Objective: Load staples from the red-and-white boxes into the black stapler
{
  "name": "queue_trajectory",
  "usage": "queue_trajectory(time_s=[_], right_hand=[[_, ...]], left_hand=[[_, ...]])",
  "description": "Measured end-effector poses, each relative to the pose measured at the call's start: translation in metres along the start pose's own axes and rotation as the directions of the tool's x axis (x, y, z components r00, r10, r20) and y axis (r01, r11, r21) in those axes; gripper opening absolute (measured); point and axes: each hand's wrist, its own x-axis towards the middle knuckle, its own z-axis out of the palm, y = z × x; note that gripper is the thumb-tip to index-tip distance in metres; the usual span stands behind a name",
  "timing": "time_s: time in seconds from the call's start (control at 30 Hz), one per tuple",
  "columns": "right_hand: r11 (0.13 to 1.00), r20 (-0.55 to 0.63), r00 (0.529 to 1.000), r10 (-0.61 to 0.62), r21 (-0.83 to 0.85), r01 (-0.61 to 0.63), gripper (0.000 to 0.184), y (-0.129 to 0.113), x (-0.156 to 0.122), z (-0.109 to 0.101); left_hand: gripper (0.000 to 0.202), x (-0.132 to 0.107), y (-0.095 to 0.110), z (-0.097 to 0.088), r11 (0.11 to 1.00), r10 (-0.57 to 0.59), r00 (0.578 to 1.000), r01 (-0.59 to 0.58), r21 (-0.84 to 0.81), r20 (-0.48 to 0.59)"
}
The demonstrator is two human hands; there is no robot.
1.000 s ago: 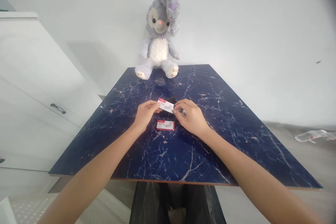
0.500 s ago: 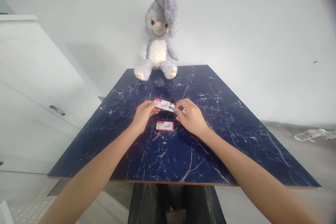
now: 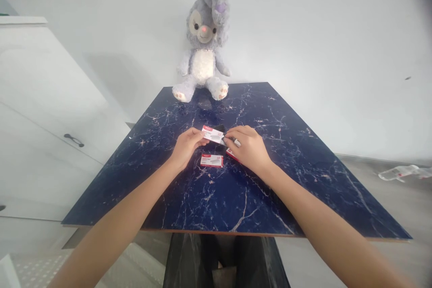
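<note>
My left hand [image 3: 188, 146] is closed on the left end of a small red-and-white staple box [image 3: 212, 134], its label facing up with a grey staple strip pictured. The fingers of my right hand [image 3: 248, 146] are pinched together at the box's right end, where a pale flap or inner part shows; the fingers hide the exact detail. A second staple box [image 3: 212, 160] lies flat on the table just below. Partly under my right hand is another red-and-white box [image 3: 232, 153]. Behind the held box a black object [image 3: 220, 128] shows in part.
The dark blue marble-patterned table [image 3: 209, 202] carries a grey plush rabbit [image 3: 202, 54] at its far edge, against the wall. A white cabinet [image 3: 43, 112] stands to the left. On the floor at right lies a clear plastic item [image 3: 400, 172].
The held box has shifted slightly right, towards my right fingers. Shiny metal pieces seen at its right end before are now mostly out of sight.
</note>
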Motion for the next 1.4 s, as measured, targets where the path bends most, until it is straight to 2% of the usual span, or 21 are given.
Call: queue_trajectory(time_s=[0.13, 0.3, 0.47, 0.57, 0.77, 0.97, 1.27, 1.4], right_hand=[[1.000, 0.003, 1.000, 0.009, -0.009, -0.009, 0.010, 0.004, 0.002, -0.004], [0.999, 0.054, 0.999, 0.009, -0.031, -0.007, 0.010, 0.005, 0.002, -0.005], [0.997, 0.143, 0.990, -0.002, -0.073, 0.013, 0.009, 0.007, 0.002, -0.004], [1.000, 0.108, 0.994, 0.009, -0.030, -0.006, 0.009, 0.004, 0.001, -0.003], [0.986, -0.047, 0.988, 0.149, 0.082, -0.145, 0.021, -0.007, 0.002, -0.007], [0.997, -0.011, 0.997, 0.080, 0.003, -0.080, 0.016, -0.003, 0.001, -0.005], [0.994, -0.023, 0.994, 0.105, -0.018, -0.106, 0.016, 0.002, 0.002, -0.005], [0.996, -0.038, 0.995, 0.088, -0.006, -0.088, 0.018, -0.001, 0.003, -0.006]], left_hand=[[0.020, 0.003, 0.005, -0.005, 0.999, 0.041, 0.999, -0.041, 0.000, -0.024], [0.019, 0.003, 0.001, -0.005, 0.999, 0.034, 0.999, -0.034, -0.030, -0.020], [0.020, 0.008, 0.004, -0.012, 0.988, 0.106, 0.980, -0.124, -0.097, -0.166], [0.021, 0.011, 0.008, -0.017, 0.980, 0.140, 0.969, -0.165, -0.112, -0.202], [0.022, 0.008, 0.002, -0.012, 0.991, 0.013, 0.987, -0.034, -0.129, -0.162], [0.021, 0.006, 0.000, -0.007, 0.981, -0.065, 0.988, 0.037, -0.191, -0.142], [0.020, 0.003, 0.001, -0.005, 0.971, -0.133, 0.991, 0.126, -0.202, -0.019], [0.018, 0.002, 0.003, -0.003, 0.964, -0.165, 0.986, 0.155, -0.215, -0.032]])
